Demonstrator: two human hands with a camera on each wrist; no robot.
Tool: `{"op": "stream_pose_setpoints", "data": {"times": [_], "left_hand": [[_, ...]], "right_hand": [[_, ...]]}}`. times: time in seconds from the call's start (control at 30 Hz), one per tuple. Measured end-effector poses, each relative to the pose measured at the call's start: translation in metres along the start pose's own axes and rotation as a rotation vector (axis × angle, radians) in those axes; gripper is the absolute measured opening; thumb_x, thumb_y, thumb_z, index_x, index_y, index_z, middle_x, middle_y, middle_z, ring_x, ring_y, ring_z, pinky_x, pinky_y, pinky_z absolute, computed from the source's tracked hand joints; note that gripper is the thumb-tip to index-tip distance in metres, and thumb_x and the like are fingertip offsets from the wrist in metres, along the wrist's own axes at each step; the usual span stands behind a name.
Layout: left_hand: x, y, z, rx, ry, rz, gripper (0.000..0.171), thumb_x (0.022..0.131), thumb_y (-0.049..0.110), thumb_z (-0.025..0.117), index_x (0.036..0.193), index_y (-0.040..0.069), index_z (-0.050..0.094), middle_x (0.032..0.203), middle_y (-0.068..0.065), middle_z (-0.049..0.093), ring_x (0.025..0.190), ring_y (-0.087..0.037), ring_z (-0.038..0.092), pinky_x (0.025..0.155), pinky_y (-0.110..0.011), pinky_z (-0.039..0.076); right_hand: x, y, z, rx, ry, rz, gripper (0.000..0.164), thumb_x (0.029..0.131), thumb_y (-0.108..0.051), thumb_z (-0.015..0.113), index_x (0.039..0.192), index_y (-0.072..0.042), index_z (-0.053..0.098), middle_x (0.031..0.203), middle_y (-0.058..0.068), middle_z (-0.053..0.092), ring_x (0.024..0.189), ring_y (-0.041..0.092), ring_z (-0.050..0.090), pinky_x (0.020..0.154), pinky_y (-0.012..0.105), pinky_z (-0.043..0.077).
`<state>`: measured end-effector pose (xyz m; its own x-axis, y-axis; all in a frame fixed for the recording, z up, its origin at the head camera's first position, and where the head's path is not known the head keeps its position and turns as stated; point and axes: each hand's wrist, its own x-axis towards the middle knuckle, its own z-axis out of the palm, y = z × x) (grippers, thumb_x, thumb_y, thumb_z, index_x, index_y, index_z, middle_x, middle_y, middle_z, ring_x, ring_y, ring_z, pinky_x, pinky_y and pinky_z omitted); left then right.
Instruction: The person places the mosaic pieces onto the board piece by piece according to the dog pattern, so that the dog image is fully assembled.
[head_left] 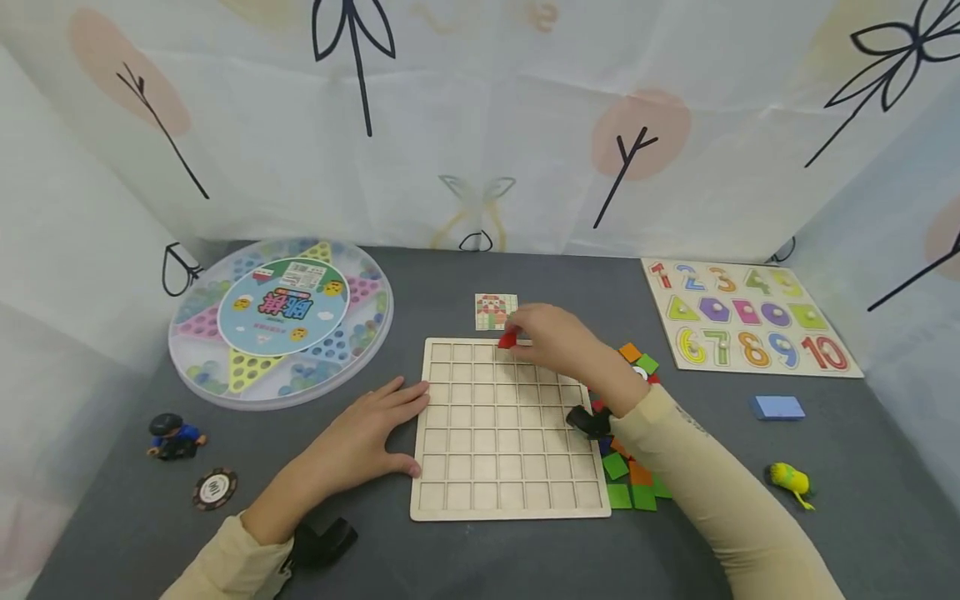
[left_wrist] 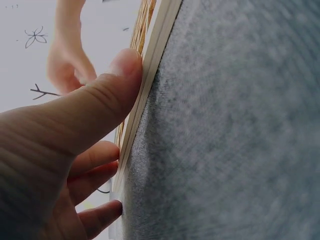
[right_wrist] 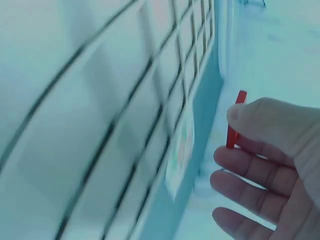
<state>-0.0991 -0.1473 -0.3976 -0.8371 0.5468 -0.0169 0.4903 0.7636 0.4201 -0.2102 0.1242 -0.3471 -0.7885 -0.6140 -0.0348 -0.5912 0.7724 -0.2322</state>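
Note:
A wooden grid board (head_left: 498, 433) lies flat in the middle of the table, its square cells bare. My left hand (head_left: 367, 433) rests at the board's left edge, thumb and fingertips touching the side, as the left wrist view shows too. Above the board's far edge, my right hand (head_left: 558, 337) pinches a red square tile (right_wrist: 236, 120) between thumb and fingers. Just behind that edge lies a small pattern card (head_left: 491, 312) with a coloured pixel picture, partly overlapped by the right hand. Loose coloured tiles (head_left: 642, 497) lie along the board's right side, partly hidden under the right forearm.
At the back left is a round Chinese checkers set (head_left: 281, 325). A number and shape puzzle board (head_left: 750, 317) lies at the back right, with a blue block (head_left: 777, 407) and a yellow toy (head_left: 791, 482) nearer. A toy figure (head_left: 176, 437) and a poker chip (head_left: 215, 489) sit at left.

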Motion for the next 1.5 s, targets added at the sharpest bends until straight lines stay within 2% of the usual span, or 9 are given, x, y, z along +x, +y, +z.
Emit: {"op": "stream_pose_setpoints", "data": {"times": [0.13,0.27,0.67,0.83,0.97,1.1,1.2,1.37,1.5], "left_hand": [[0.0,-0.001,0.002,-0.007,0.007,-0.002,0.09,0.061,0.052,0.072,0.135,0.013,0.039,0.142,0.0,0.032,0.133,-0.03,0.022,0.1,-0.054,0.024],[0.0,0.0,0.004,-0.01,0.004,-0.004,0.09,0.062,0.053,0.071,0.136,0.014,0.039,0.143,0.001,0.031,0.133,-0.028,0.021,0.101,-0.053,0.024],[-0.001,-0.002,0.001,-0.017,0.006,-0.008,0.089,0.062,0.051,0.072,0.136,0.014,0.039,0.143,0.001,0.031,0.133,-0.029,0.021,0.1,-0.055,0.024],[-0.002,-0.002,0.002,-0.025,0.006,-0.01,0.089,0.062,0.051,0.072,0.136,0.014,0.039,0.143,0.001,0.031,0.133,-0.029,0.021,0.1,-0.055,0.024],[-0.002,-0.001,0.002,-0.026,0.006,-0.007,0.09,0.062,0.052,0.071,0.136,0.014,0.038,0.143,0.001,0.03,0.133,-0.028,0.02,0.1,-0.055,0.024],[-0.001,-0.002,0.003,-0.027,0.003,-0.015,0.09,0.062,0.052,0.071,0.137,0.014,0.037,0.144,0.002,0.029,0.134,-0.028,0.019,0.101,-0.054,0.022],[-0.001,-0.002,0.003,-0.017,0.003,-0.02,0.09,0.062,0.052,0.071,0.136,0.014,0.037,0.144,0.002,0.029,0.134,-0.028,0.019,0.101,-0.054,0.022],[0.0,-0.002,0.003,-0.008,0.009,-0.018,0.091,0.061,0.052,0.071,0.136,0.013,0.038,0.143,0.001,0.03,0.133,-0.029,0.019,0.101,-0.055,0.022],[0.001,-0.002,0.004,-0.01,0.011,-0.012,0.091,0.061,0.053,0.071,0.136,0.013,0.038,0.143,0.001,0.03,0.133,-0.029,0.02,0.101,-0.056,0.022]], "right_hand": [[0.029,-0.023,0.015,-0.035,-0.058,-0.005,0.011,0.082,-0.021,0.063,0.09,-0.015,0.064,0.086,-0.005,0.058,0.074,0.009,0.052,0.062,0.023,0.044],[0.042,-0.035,0.026,-0.072,-0.078,-0.014,0.009,0.082,-0.018,0.061,0.09,-0.016,0.065,0.085,-0.005,0.054,0.07,0.009,0.048,0.059,0.021,0.041],[0.045,-0.045,0.028,-0.113,-0.071,-0.028,0.008,0.081,-0.023,0.064,0.088,-0.019,0.067,0.085,-0.006,0.055,0.072,0.008,0.051,0.062,0.024,0.044],[0.037,-0.043,0.026,-0.1,-0.074,-0.027,0.02,0.082,-0.024,0.063,0.101,-0.021,0.066,0.1,-0.005,0.058,0.087,0.011,0.056,0.07,0.028,0.047],[0.011,-0.024,0.01,-0.028,-0.038,0.003,0.031,0.082,-0.023,0.063,0.113,-0.019,0.061,0.114,-0.003,0.056,0.101,0.015,0.055,0.077,0.034,0.048],[-0.027,0.012,-0.011,0.012,0.061,0.027,0.035,0.08,-0.019,0.066,0.114,-0.014,0.06,0.11,0.002,0.057,0.093,0.019,0.057,0.072,0.035,0.048],[-0.054,0.041,-0.021,0.021,0.102,0.114,0.036,0.08,-0.017,0.067,0.114,-0.01,0.06,0.107,0.006,0.057,0.089,0.024,0.056,0.069,0.037,0.048],[-0.082,0.081,-0.022,-0.01,0.033,0.292,0.032,0.08,-0.018,0.066,0.109,-0.004,0.062,0.102,0.013,0.059,0.088,0.027,0.057,0.07,0.042,0.048],[-0.089,0.099,-0.014,-0.027,-0.021,0.366,0.031,0.081,-0.02,0.065,0.106,-0.002,0.063,0.098,0.015,0.062,0.084,0.027,0.057,0.071,0.044,0.047]]}}
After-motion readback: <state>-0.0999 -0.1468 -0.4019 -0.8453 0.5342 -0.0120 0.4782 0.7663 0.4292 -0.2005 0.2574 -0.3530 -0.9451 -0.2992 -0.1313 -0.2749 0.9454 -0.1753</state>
